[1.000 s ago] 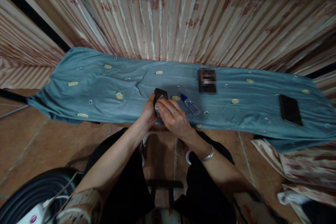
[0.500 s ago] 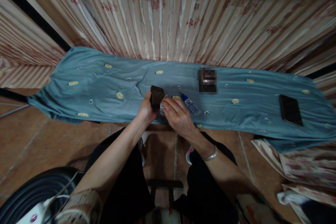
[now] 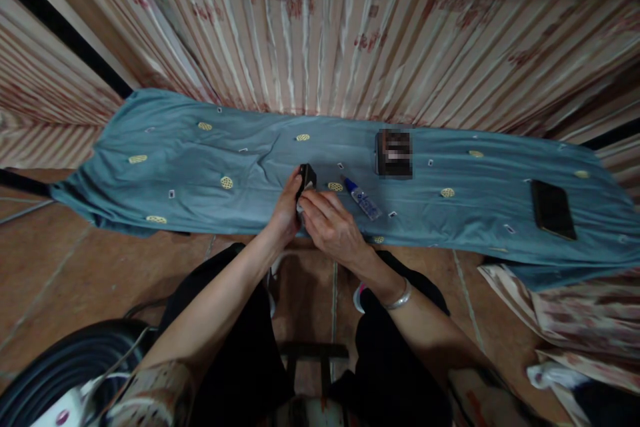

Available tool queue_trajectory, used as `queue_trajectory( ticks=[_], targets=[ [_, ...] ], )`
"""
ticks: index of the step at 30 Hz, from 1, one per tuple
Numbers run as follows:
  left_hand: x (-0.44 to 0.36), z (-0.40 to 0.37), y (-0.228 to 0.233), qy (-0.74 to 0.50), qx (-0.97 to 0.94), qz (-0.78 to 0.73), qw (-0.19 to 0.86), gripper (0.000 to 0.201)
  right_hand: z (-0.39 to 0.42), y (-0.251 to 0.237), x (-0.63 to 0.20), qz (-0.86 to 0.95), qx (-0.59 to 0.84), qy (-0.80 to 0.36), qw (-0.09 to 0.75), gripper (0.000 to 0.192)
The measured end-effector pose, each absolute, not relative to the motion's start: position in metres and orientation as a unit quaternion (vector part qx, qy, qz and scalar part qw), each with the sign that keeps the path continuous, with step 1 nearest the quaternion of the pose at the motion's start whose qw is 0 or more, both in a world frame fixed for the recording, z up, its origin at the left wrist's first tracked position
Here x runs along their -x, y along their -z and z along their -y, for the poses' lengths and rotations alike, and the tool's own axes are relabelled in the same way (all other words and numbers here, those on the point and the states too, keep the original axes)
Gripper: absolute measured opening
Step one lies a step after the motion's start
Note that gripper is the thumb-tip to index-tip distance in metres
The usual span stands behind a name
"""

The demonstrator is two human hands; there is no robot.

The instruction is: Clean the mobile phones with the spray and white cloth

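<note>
The camera sits up on the head. It looks ahead and down, close over the desk (image 3: 270, 153).

Case (image 3: 311, 175): lower part hidden behind the right hand (image 3: 333, 223)
Box (image 3: 396, 153): blurred
Bottle lettering (image 3: 366, 200): too small
Hose (image 3: 53, 363): cut off left

Black box (image 3: 310, 174), whitish tissue (image 3: 308, 187), yellow-patterned teal cloth (image 3: 270, 137)

I could pass my left hand (image 3: 286, 210) leftward over the blue cloth (image 3: 193, 163), but the blue-capped bottle (image 3: 365, 201) and dark box (image 3: 395, 157) obstruct the way rightward from my right hand (image 3: 333, 223).
</note>
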State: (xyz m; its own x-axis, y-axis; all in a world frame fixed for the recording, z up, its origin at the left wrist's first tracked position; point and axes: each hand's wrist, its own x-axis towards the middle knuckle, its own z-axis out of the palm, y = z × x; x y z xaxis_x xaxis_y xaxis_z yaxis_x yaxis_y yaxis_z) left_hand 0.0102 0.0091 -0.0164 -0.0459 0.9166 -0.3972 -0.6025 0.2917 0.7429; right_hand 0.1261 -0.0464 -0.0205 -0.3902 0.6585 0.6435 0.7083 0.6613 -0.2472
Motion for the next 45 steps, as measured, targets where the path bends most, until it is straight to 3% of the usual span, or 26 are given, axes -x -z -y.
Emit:
queue_trajectory(
  ticks=[9,16,26,37,45],
  targets=[
    [-0.013,-0.003,0.029,-0.545,-0.334,-0.436,0.633,0.039,0.035,0.021,-0.138,0.825,0.429,0.042,0.365,0.033],
    [-0.017,0.006,0.03,-0.531,-0.401,-0.422,0.616,0.028,0.022,0.021,-0.152,0.797,0.483,0.023,0.363,0.037],
    [-0.01,0.001,0.028,-0.515,-0.451,-0.434,0.585,0.03,0.027,0.023,-0.147,0.796,0.471,0.052,0.377,0.038],
    [-0.014,0.003,0.025,-0.489,-0.426,-0.423,0.633,0.02,0.015,0.023,-0.17,0.721,0.502,-0.107,0.466,0.031],
    [-0.01,0.003,0.02,-0.48,-0.394,-0.441,0.648,0.02,0.005,0.028,-0.18,0.665,0.535,-0.241,0.461,0.032]
  ],
)
